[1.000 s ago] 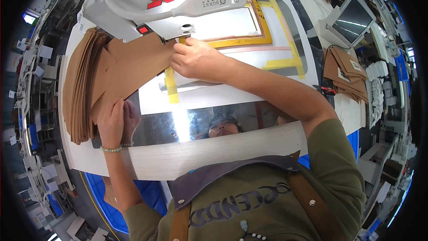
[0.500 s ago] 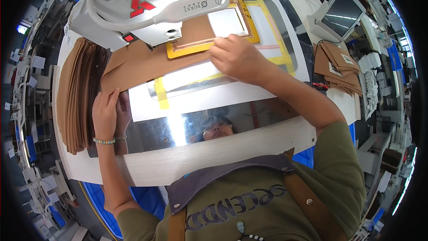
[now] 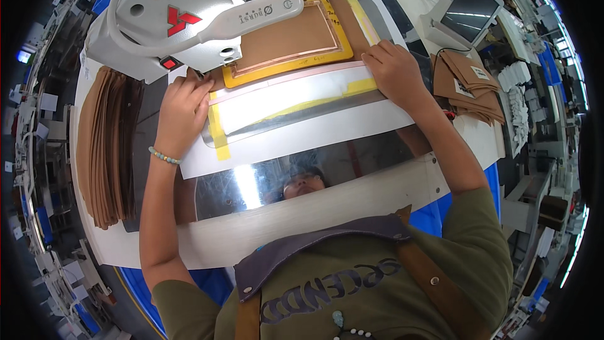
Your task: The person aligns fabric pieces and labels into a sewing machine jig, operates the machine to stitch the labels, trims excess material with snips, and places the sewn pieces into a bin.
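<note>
A flat brown sheet [image 3: 351, 25] lies under the yellow frame [image 3: 286, 70] below the machine head, and its brown surface also shows through the frame's opening. At the sheet's near left corner, the fingers of my left hand [image 3: 181, 108] are closed on its edge, partly hidden beneath the machine. My right hand [image 3: 396, 77] has its fingers curled and closed on the near right corner. Along the sheet's near edge runs a pinkish strip on a clear template plate [image 3: 217, 135] marked with yellow tape, over white paper [image 3: 277, 141].
The white sewing machine head [image 3: 141, 34] with its pale arm-shaped attachment [image 3: 251, 17] overhangs the frame. A stack of brown sheets [image 3: 107, 151] stands at the left. At the right are a screen [image 3: 472, 9] and brown pieces [image 3: 469, 88]. A shiny metal plate [image 3: 352, 164] lines the near side.
The brown sheet has slid right and away, squaring up under the yellow frame. My left hand rose from the table's left to the sheet's near left corner; my right hand moved right.
</note>
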Demonstrator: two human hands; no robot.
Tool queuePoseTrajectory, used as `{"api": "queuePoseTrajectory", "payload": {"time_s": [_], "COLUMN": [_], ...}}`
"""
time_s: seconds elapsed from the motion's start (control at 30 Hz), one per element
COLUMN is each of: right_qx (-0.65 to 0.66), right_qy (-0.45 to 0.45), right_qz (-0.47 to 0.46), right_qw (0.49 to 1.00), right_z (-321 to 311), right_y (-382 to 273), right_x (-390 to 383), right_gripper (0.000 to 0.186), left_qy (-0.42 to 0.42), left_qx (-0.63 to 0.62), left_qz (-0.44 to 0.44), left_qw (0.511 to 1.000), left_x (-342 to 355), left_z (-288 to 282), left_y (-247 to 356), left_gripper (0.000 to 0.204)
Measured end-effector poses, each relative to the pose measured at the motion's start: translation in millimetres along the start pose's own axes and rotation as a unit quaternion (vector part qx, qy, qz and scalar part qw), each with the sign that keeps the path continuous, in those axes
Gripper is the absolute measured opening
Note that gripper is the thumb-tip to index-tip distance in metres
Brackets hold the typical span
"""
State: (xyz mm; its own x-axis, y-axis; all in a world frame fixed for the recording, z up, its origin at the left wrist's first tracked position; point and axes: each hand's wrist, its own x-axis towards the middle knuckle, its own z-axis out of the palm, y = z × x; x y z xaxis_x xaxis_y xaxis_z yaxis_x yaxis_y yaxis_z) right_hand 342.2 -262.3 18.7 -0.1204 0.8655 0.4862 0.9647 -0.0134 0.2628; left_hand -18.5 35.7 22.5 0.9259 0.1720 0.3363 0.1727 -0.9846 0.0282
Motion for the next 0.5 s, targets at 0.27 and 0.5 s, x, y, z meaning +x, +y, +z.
{"api": "queuePoseTrajectory", "payload": {"time_s": [0.27, 0.5], "right_qx": [0.055, 0.092], "right_qy": [-0.001, -0.018], "right_qz": [0.072, 0.105], "right_qw": [0.996, 0.99], "right_z": [1.7, -3.7], "right_y": [-2.9, -6.4], "right_x": [-9.6, -11.7], "right_gripper": [0.023, 0.024], "left_qy": [-0.115, -0.013], "left_qx": [-0.009, 0.072], "left_qz": [-0.105, -0.251], "left_qw": [0.988, 0.965], "left_x": [16.3, -5.0], "left_z": [19.7, 22.7], "left_y": [-48.3, -72.1], "left_gripper": [0.036, 0.042]}}
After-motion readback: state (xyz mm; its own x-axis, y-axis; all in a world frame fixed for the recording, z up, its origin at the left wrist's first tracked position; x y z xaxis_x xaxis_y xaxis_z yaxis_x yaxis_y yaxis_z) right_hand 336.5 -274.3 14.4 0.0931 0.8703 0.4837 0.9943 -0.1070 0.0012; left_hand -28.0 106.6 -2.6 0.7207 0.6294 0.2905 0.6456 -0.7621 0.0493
